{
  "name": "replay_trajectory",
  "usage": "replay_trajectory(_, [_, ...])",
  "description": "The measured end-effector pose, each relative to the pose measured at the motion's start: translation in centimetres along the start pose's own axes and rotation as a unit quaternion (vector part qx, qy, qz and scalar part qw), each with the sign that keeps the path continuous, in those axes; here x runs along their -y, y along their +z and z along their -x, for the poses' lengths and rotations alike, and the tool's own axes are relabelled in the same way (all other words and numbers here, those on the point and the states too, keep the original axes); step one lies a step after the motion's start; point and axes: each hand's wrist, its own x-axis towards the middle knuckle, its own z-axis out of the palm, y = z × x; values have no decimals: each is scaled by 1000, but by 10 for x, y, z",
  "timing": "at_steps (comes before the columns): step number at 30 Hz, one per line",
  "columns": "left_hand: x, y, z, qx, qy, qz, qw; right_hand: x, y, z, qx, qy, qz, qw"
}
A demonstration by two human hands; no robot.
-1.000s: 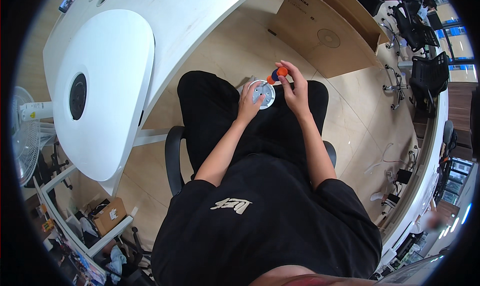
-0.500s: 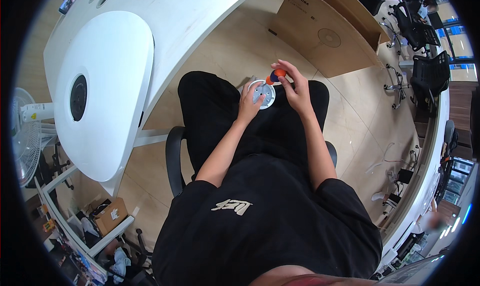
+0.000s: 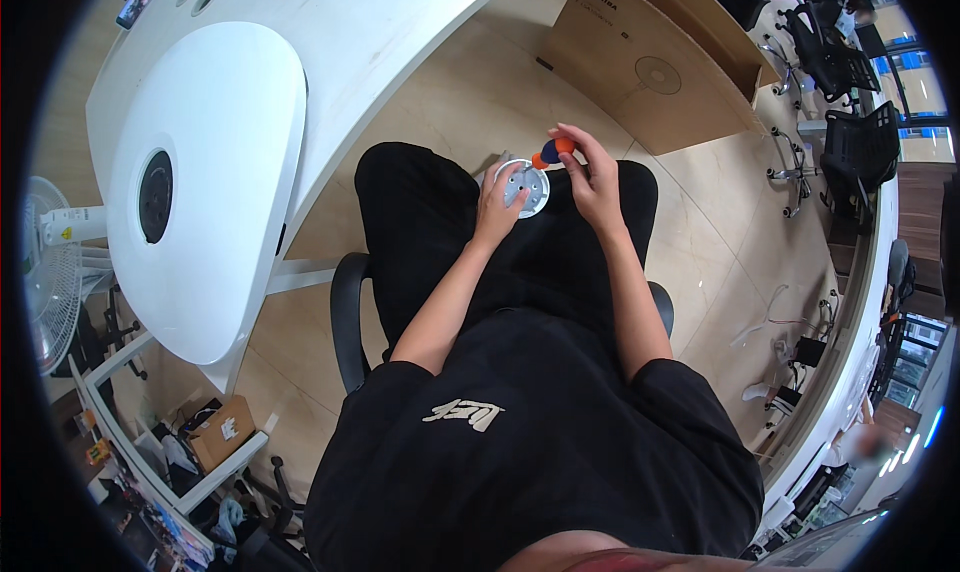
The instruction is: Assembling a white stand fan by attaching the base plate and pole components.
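The right hand [image 3: 597, 187] pinches an orange-and-blue screwdriver [image 3: 549, 153] by its handle end; its long axis slants down-left toward the round grey part [image 3: 533, 197] the left hand [image 3: 493, 212] grips above the lap [image 3: 555, 247].

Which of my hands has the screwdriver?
Your right hand: it grips the orange-and-blue screwdriver, whereas your left hand holds the round white part under its tip.
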Motion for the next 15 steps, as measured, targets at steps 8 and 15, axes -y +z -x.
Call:
replay_trajectory(8, [1,1,1,-7,11,-8,1000,1,9,5,-15,0,59,998])
replay_trajectory(15, [-1,0,1,2,2,-3,1000,3,0,0,83,77,-89,990])
